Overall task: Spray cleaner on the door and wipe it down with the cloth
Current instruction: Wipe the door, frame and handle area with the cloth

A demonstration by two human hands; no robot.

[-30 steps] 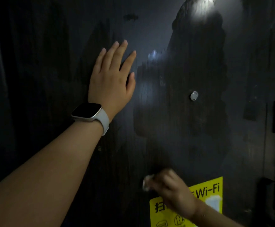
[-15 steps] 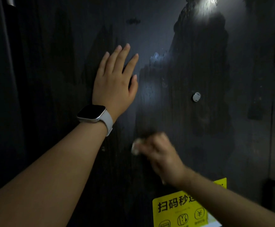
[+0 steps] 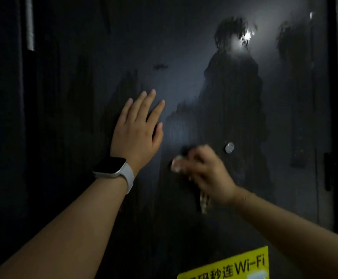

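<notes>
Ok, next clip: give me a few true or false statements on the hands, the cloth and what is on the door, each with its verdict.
1. The left hand lies flat on the door, fingers straight. True.
2. The right hand holds a spray bottle. False: it grips a cloth against the door; no bottle is in view.
3. A watch sits on the right wrist. False: it is on the left wrist.
4. A yellow Wi-Fi sticker sits below the right hand. True.
5. The small round disc lies left of the left hand. False: it is just right of the right hand.
</notes>
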